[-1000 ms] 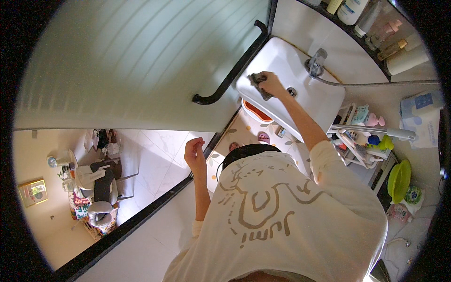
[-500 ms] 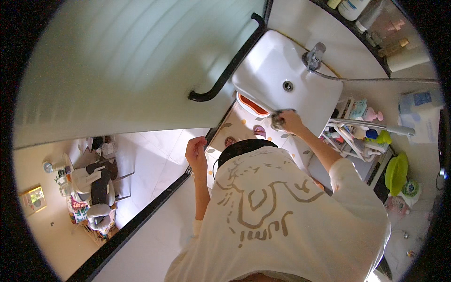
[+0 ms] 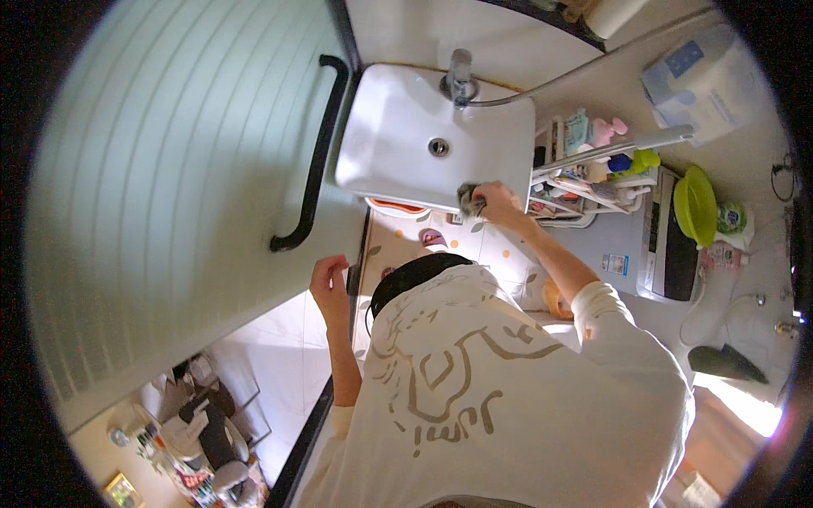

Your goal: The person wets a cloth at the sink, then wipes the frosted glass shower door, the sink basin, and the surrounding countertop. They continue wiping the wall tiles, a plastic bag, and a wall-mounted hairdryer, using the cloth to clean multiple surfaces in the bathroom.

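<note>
Bright light falls across a small washroom, and straight ahead of the right grip [image 3: 500, 206] spreads a white sink [image 3: 389, 152], its bowl bare and shining! The right grip is closed around a wadded grey cloth [image 3: 468, 199], fingers bunched tight, and that cloth juts out to the left of the knuckles, right at the sink's near edge. How firmly it presses there, I can't tell from up here.

Ahead and a little left of that grip sits the round drain [image 3: 438, 146]; farther on, against the wall, stands the tap [image 3: 460, 80], with a grey hose [image 3: 542, 89] curving away to the right.

Over to the left grip [image 3: 329, 284], well apart from the right one and closer to the body: partly open, fingers loosely bent, holding nothing that shows. Just ahead of it and to its left comes the lower end of a black handle [image 3: 318, 161] on a big frosted door [image 3: 186, 186].

Back to the right grip, and what a crowd on its right! A white rack [image 3: 558, 135] packed with bottles stands near it, a grey pole [image 3: 652, 138] slants across, and well beyond leans a lime-green basin [image 3: 694, 207]. Left of the cloth, below the sink's edge, peeks an orange tub [image 3: 398, 207]; nearer the body, a slipper [image 3: 434, 239] shows on the patterned floor [image 3: 500, 241].
</note>
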Action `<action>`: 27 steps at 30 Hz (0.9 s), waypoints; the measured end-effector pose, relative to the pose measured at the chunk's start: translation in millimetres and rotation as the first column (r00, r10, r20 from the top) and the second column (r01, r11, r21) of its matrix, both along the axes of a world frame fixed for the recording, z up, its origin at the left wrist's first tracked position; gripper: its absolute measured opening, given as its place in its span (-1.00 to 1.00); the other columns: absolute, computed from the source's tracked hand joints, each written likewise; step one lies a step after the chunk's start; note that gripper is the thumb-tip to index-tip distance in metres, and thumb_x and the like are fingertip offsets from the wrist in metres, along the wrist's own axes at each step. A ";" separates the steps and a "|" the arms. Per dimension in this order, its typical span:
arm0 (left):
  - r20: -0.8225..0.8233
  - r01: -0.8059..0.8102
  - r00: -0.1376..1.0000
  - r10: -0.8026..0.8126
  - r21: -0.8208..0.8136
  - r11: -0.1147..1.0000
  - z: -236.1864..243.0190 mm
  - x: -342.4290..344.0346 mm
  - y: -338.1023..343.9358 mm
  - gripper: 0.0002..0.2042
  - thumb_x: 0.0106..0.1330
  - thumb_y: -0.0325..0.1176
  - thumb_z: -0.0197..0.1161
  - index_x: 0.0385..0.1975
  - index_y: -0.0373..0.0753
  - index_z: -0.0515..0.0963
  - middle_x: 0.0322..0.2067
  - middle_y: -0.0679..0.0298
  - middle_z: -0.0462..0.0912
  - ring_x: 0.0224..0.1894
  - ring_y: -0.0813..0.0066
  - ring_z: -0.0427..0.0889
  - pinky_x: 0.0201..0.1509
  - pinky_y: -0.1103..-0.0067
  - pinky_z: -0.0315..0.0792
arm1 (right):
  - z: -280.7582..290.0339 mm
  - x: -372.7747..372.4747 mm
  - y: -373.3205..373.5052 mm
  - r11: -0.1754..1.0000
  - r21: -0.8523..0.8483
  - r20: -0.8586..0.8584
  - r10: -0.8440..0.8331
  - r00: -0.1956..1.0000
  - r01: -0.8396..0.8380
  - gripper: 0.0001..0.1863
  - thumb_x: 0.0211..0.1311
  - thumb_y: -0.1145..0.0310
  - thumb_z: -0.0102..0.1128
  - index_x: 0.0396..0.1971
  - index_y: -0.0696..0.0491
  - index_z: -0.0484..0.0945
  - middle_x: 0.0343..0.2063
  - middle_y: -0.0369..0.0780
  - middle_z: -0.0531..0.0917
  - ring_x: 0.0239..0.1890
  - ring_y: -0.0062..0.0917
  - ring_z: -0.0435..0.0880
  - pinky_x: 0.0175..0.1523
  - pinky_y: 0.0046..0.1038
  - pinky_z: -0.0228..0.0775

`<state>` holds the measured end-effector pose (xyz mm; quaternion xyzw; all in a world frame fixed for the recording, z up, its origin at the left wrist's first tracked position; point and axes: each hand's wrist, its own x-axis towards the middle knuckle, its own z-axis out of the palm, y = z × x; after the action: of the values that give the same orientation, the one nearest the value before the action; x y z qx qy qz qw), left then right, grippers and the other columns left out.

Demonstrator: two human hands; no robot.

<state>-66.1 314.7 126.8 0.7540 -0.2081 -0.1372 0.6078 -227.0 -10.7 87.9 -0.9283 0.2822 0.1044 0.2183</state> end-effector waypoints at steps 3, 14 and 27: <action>-0.018 0.030 0.999 -0.030 0.000 1.000 -0.9 5.9 -9.5 -0.86 0.11 -0.68 -0.03 -0.39 -0.38 0.46 -0.40 0.22 0.50 -0.35 0.49 0.51 -0.17 0.60 0.42 | -17.1 -28.1 4.5 0.974 0.016 -0.074 -0.226 0.971 0.228 -0.65 -0.17 0.47 0.05 -0.25 0.01 0.52 -0.21 -0.17 0.55 -0.12 -0.28 0.49 -0.04 -0.32 0.35; -0.004 0.097 0.995 -0.096 0.026 0.995 1.0 6.5 -42.7 -0.87 0.12 -0.65 -0.04 -0.41 -0.37 0.46 -0.42 0.22 0.50 -0.37 0.49 0.50 -0.22 0.62 0.40 | -8.0 5.2 -117.2 0.935 -0.216 0.081 -0.270 0.959 0.281 -0.71 -0.11 0.36 0.09 -0.29 0.08 0.50 -0.24 -0.08 0.53 -0.12 -0.17 0.48 -0.10 -0.25 0.39; 0.008 -0.036 0.999 0.035 0.075 0.997 1.0 -12.7 -50.4 -0.85 0.13 -0.66 -0.06 -0.44 -0.34 0.47 -0.48 0.26 0.49 -0.42 0.54 0.49 -0.30 0.66 0.36 | -80.5 47.7 -194.6 0.869 -0.269 -0.153 -0.464 0.873 0.415 -0.63 0.06 0.32 0.00 -0.08 0.05 0.37 -0.08 -0.14 0.43 -0.03 -0.18 0.42 -0.09 -0.19 0.38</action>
<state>-78.7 264.3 127.8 0.7803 -0.1913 -0.1316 0.5807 -179.3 -205.3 7.5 -0.8413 0.5188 0.1170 0.0970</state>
